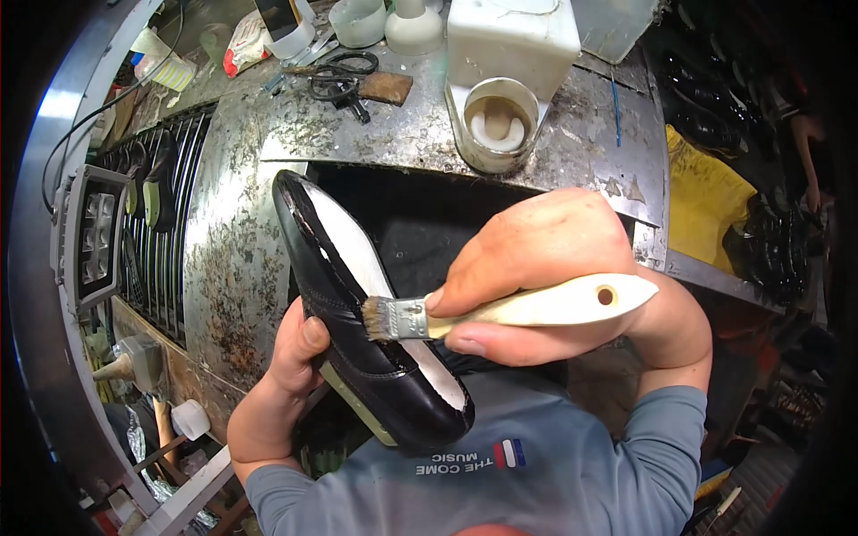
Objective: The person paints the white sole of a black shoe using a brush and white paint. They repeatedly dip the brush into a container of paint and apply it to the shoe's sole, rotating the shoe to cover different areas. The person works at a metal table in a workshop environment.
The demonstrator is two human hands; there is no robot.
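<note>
A black leather shoe (329, 279) is held slanting over the dark opening in the bench, its white bottom (344, 225) turned up. My left hand (293, 350) grips the shoe from its left side, thumb against the leather; the other fingers are hidden. A greenish strip (353, 400) shows along the shoe's lower left side. In my right hand (541, 241) is a flat paintbrush (563, 302) with a pale handle, pinched near its metal ferrule. The bristles lie against the middle of the shoe, where black leather meets the white bottom.
A glass jar (499, 125) with a white curved piece inside stands before a white container (514, 45). Scissors (340, 76) and a brown block (386, 87) lie on the metal bench (232, 259). Left are a lamp (96, 237) and a barred rack (161, 259); right, yellow cloth (702, 192).
</note>
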